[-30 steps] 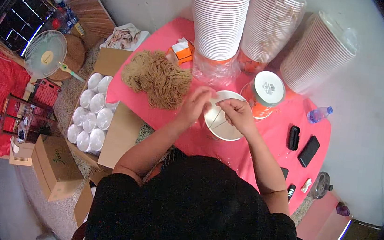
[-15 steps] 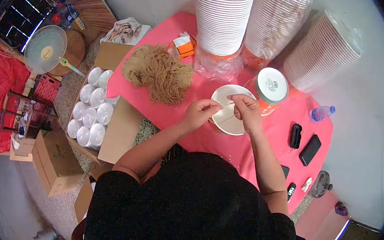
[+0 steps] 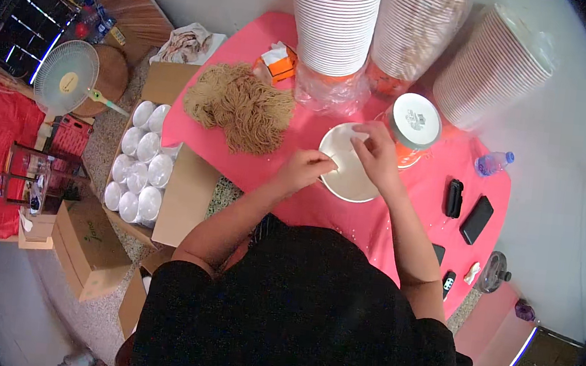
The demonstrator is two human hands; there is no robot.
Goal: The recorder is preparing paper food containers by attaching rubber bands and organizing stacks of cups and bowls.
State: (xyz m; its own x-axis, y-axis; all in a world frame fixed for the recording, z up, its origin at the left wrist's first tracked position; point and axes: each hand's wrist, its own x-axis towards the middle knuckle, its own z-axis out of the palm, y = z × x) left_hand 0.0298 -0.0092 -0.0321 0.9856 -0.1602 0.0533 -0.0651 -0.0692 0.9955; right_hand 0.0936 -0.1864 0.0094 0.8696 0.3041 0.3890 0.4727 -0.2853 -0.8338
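Observation:
A round white paper bucket [image 3: 358,188] stands on the table in front of me, its mouth facing up. My left hand [image 3: 305,170] is at the bucket's left rim, thumb and forefinger pinched on a thin pale cord that barely shows against the white. Over the right side of the opening is my right hand [image 3: 380,156], its thumb and forefinger apart with nothing visible between them. Behind and left of the hands lies a loose heap of tan cord [image 3: 244,106]. A lidded bucket [image 3: 416,121] with an orange lower part stands just past my right hand.
Tall stacks of white buckets [image 3: 335,23] rise along the back of the pink-covered table [image 3: 290,208]. An orange tissue pack [image 3: 282,66] sits beside them. A bottle [image 3: 495,163], black case [image 3: 454,198] and phone [image 3: 476,220] lie rightward. A carton of clear round containers [image 3: 138,177] stands left.
The fingers of my right hand have parted and moved slightly up, away from the left. The cord seen stretched between both hands no longer shows there. My view has shifted slightly.

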